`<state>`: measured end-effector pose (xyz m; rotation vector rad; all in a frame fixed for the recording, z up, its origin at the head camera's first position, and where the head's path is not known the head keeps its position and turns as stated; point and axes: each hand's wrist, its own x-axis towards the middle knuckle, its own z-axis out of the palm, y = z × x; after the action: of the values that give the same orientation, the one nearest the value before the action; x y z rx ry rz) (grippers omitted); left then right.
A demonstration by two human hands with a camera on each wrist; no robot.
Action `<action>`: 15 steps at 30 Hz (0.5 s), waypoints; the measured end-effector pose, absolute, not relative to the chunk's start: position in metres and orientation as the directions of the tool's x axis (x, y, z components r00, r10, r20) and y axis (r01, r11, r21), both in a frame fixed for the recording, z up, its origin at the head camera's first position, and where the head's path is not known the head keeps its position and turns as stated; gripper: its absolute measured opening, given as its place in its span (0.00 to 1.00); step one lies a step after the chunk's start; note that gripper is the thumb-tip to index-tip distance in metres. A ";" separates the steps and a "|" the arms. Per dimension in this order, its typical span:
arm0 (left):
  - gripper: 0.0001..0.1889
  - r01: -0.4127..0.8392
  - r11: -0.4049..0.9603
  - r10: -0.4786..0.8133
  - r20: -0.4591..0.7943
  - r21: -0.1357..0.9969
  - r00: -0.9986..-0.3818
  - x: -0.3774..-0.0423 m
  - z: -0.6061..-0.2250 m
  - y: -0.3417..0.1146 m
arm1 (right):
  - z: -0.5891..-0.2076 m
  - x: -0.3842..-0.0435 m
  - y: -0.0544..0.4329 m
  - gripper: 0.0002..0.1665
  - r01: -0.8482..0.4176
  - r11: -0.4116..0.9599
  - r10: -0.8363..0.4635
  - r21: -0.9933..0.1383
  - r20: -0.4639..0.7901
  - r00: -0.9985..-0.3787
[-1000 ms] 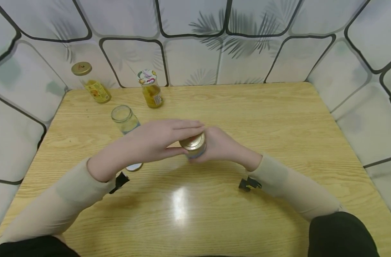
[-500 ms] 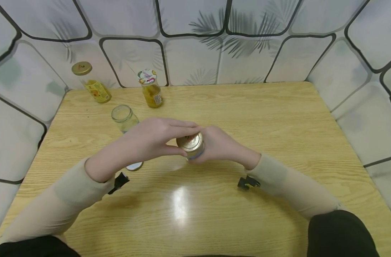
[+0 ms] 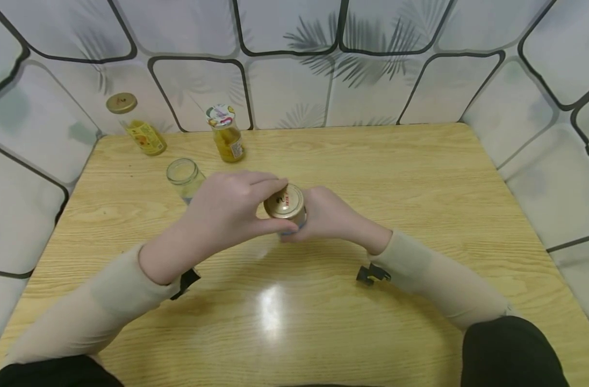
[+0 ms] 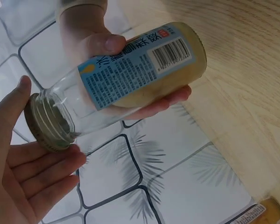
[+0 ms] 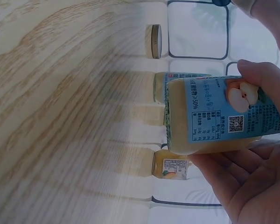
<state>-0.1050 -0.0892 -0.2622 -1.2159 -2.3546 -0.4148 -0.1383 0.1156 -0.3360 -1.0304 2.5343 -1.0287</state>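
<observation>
My right hand grips the body of a glass jar with a blue apple label and pale yellow contents at its bottom. The jar stays over the tabletop, tilted slightly in the head view. On its mouth sits a gold lid. My left hand holds that lid between thumb and fingers, the thumb at its near edge. Seen from the left wrist, the lid is at the threaded neck, with the thumb on one side and fingertips on the other.
An open glass jar stands just beyond my left hand. Farther back are a gold-lidded jar with a yellow label and a jar with a colourful lid. A loose lid lies on the wooden table.
My left hand has turned about the lid, its fingers drawing back and its thumb moving to the near side. More of the lid's top shows now. The right hand keeps its grip, shifting slightly left.
</observation>
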 end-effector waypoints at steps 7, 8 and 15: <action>0.35 0.834 0.552 0.694 0.565 -0.020 -0.446 -0.104 -0.263 -0.089 | -0.336 -0.138 0.117 0.30 -0.512 0.489 -0.673 -0.706 0.068 -0.737; 0.34 0.841 0.540 0.700 0.567 -0.022 -0.434 -0.104 -0.263 -0.090 | -0.336 -0.138 0.118 0.30 -0.512 0.486 -0.671 -0.709 0.073 -0.738; 0.27 0.936 0.348 0.796 0.543 -0.052 -0.266 -0.112 -0.262 -0.097 | -0.337 -0.140 0.121 0.33 -0.501 0.484 -0.665 -0.717 0.070 -0.743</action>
<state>-0.1122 -0.0972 -0.2621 -1.5080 -2.1354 -0.3852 -0.1397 0.1209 -0.3367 -1.0030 2.5124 -1.1060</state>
